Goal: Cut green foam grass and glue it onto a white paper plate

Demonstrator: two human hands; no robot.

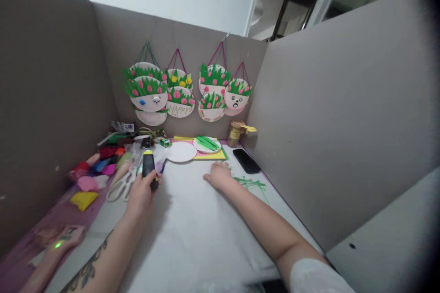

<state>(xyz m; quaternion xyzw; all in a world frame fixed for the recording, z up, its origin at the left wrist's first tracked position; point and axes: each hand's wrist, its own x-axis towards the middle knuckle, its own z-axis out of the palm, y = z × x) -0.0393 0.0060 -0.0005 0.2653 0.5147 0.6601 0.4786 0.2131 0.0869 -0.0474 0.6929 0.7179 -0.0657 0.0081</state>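
My left hand (140, 192) is closed round a black tool with a yellow end (148, 163), held upright above the table; its exact kind is unclear. White-handled scissors (118, 187) lie just left of that hand. My right hand (220, 175) rests palm down on the white tabletop (192, 233), fingers apart, with nothing seen in it. Thin green paper strips (252, 184) are scattered beside its wrist. Beyond the hands lie a bare white paper plate (181, 152) and another plate (201, 148) bearing green leaf-shaped pieces.
A black phone (246, 161) lies at the right, near a lidded jar (235, 132). Colourful paper pieces (88, 183) crowd the left side. A pink object with a green light (58, 244) is at lower left. Decorated plates (147, 94) hang on the grey partition (295, 114).
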